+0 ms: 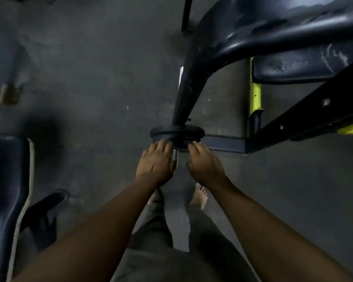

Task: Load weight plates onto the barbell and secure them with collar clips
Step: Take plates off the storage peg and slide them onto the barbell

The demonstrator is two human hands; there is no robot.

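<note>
A round black weight plate (176, 132) sits on the metal barbell sleeve (175, 156), seen edge-on at the frame's centre. A smaller dark plate or collar (181, 143) lies just in front of it. My left hand (156, 161) has straight fingers touching the plate's near face on the left of the sleeve. On the right side, my right hand (204, 162) reaches it the same way with fingers extended. The short shiny end of the sleeve shows between the two hands. No collar clip is visible.
A dark machine arm (189, 84) rises from behind the plate. A black frame beam (305, 117) with yellow-green parts (255, 94) and a padded seat (301, 68) stands at right. A padded bench (7, 190) is at left. Bare feet (201, 197) stand on the concrete floor.
</note>
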